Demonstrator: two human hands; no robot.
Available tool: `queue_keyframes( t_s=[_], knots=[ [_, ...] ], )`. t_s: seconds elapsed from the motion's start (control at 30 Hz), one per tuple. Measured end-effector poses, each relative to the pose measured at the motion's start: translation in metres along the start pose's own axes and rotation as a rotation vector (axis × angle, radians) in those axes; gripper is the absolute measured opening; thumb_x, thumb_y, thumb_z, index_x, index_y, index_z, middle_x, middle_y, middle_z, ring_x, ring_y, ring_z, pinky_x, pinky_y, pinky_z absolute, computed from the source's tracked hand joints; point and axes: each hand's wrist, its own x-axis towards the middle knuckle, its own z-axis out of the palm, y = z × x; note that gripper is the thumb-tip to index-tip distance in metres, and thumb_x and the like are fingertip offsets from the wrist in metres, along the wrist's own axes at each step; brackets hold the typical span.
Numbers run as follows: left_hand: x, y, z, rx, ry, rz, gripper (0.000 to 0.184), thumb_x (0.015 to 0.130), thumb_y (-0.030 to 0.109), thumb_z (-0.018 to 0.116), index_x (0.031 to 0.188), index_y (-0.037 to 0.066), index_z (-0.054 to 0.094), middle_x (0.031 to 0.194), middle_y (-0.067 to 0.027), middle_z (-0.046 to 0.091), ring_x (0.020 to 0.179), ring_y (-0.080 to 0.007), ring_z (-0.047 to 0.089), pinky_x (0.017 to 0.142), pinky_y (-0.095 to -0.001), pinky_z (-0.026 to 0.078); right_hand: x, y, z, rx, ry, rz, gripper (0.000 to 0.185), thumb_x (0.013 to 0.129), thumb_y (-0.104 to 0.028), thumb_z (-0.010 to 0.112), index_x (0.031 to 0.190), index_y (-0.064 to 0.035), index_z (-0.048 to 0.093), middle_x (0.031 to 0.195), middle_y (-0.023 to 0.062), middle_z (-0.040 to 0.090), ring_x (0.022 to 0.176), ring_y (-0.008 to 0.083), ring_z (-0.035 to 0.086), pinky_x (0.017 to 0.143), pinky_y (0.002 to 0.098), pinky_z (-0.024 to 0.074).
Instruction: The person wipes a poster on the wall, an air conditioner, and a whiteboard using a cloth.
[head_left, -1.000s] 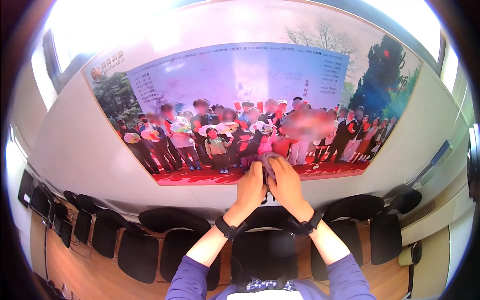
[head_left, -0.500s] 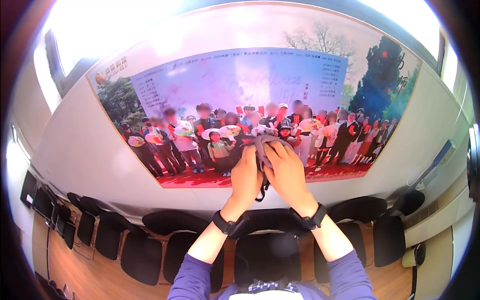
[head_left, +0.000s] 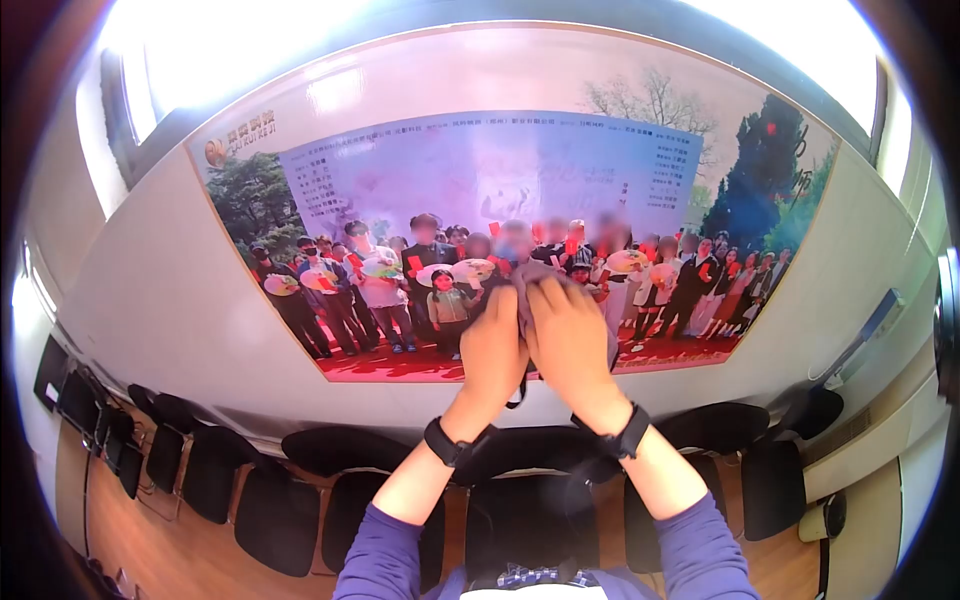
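Note:
A soft grey-purple cloth item (head_left: 538, 272) is bunched up between my two hands, held out in front of the large group-photo poster (head_left: 420, 160) on the wall. My left hand (head_left: 492, 345) is closed on its left side, and my right hand (head_left: 572, 335) grips it from the right with bent fingers. The hands are close together, backs towards me. Beneath them hangs a thin black loop or strap (head_left: 517, 397). Most of the cloth is hidden behind my fingers, and whether it touches the poster I cannot tell. Each wrist wears a black band.
Several black chairs (head_left: 275, 520) stand in a row along the wall below the poster, one directly in front of me (head_left: 532, 515). Bright windows lie above. At the lower right a bin (head_left: 822, 517) stands on the wooden floor.
The view has tilted slightly, so the poster sits a little lower and further right. My hands stay closed on the cloth, and less of it shows between them.

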Motion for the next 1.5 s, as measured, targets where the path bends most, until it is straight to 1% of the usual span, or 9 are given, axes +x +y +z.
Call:
queue_keyframes(
  t_s=[0.3,0.57,0.77,0.9,0.93,1.03,1.17,1.2,1.5],
  knots=[
    [-0.067,-0.033,0.029,0.030,-0.296,-0.065,0.040,0.070,-0.001,0.058,0.108,0.004,0.046,0.097,-0.0166,0.058,0.077,-0.0387,0.062,0.058,-0.0463,0.049,-0.071,0.005,0.032,0.049,-0.195,0.047,0.024,0.068,-0.010,0.065,0.090,-0.0025,0.059,0.085,0.0103,0.057,0.078,0.0282,0.060,0.069,0.0387,0.0474],
    [-0.013,-0.002,-0.018,-0.191,0.027,-0.022,0.047,0.067,-0.004,0.055,0.113,0.007,0.047,0.104,-0.0160,0.058,0.084,-0.0417,0.060,0.068,-0.0487,0.048,-0.002,-0.006,-0.028,0.149,0.053,-0.038,0.034,0.069,-0.011,0.065,0.102,-0.0027,0.059,0.097,0.0117,0.057,0.085,0.0297,0.059,0.072,0.0407,0.0478],
    [0.013,-0.005,-0.034,0.055,-0.118,0.021,0.044,0.071,-0.003,0.055,0.113,0.005,0.046,0.102,-0.0174,0.058,0.082,-0.0428,0.060,0.065,-0.0479,0.049,0.017,-0.009,-0.020,-0.007,-0.027,-0.036,0.027,0.071,-0.012,0.065,0.096,-0.0033,0.059,0.095,0.0102,0.058,0.085,0.0286,0.060,0.070,0.0394,0.0476],
    [-0.010,-0.017,-0.024,-0.009,-0.128,-0.096,0.065,0.069,0.004,0.066,0.129,0.011,0.040,0.109,-0.0173,0.060,0.088,-0.0401,0.062,0.072,-0.0468,0.050,-0.002,-0.002,0.006,-0.053,0.057,-0.073,0.019,0.073,-0.010,0.059,0.091,-0.0049,0.058,0.086,0.0071,0.057,0.081,0.0251,0.060,0.069,0.0361,0.0468],
    [-0.011,-0.020,-0.023,0.012,-0.100,-0.058,0.082,0.066,0.004,0.070,0.139,0.013,0.033,0.112,-0.0170,0.060,0.087,-0.0392,0.062,0.072,-0.0446,0.052,-0.004,-0.002,0.007,-0.057,0.044,-0.054,0.018,0.073,-0.009,0.056,0.091,-0.0068,0.058,0.084,0.0067,0.056,0.080,0.0244,0.060,0.068,0.0361,0.0465],
    [0.008,-0.017,-0.036,0.353,-0.055,0.220,0.095,0.062,0.004,0.073,0.145,0.015,0.028,0.111,-0.0170,0.060,0.082,-0.0373,0.064,0.065,-0.0422,0.053,-0.005,0.001,0.008,-0.056,0.061,-0.077,0.022,0.073,-0.008,0.057,0.095,-0.0076,0.059,0.086,0.0060,0.057,0.081,0.0245,0.060,0.068,0.0364,0.0463],
    [0.037,0.001,-0.055,0.494,-0.167,0.143,0.106,0.056,0.006,0.075,0.149,0.017,0.024,0.083,-0.0102,0.062,0.068,-0.0301,0.063,0.063,-0.0404,0.052,-0.006,0.005,0.005,0.010,0.069,-0.072,0.026,0.073,-0.007,0.058,0.099,-0.0079,0.060,0.087,0.0059,0.058,0.079,0.0251,0.060,0.068,0.0373,0.0460],
    [0.040,-0.005,-0.054,0.485,-0.142,0.245,0.109,0.056,0.007,0.075,0.150,0.017,0.020,0.073,-0.0083,0.059,0.063,-0.0276,0.062,0.061,-0.0387,0.051,-0.007,0.006,0.006,0.026,0.075,-0.068,0.027,0.073,-0.007,0.058,0.100,-0.0079,0.059,0.087,0.0061,0.058,0.078,0.0253,0.060,0.068,0.0374,0.0459],
    [0.049,-0.010,-0.051,0.518,-0.162,0.285,0.113,0.055,0.008,0.074,0.150,0.011,0.015,0.070,-0.0103,0.061,0.058,-0.0265,0.061,0.056,-0.0358,0.047,-0.007,0.005,0.003,0.087,0.052,-0.034,0.025,0.075,-0.005,0.057,0.099,-0.0078,0.059,0.085,0.0077,0.057,0.076,0.0273,0.059,0.067,0.0390,0.0453]
  ],
)
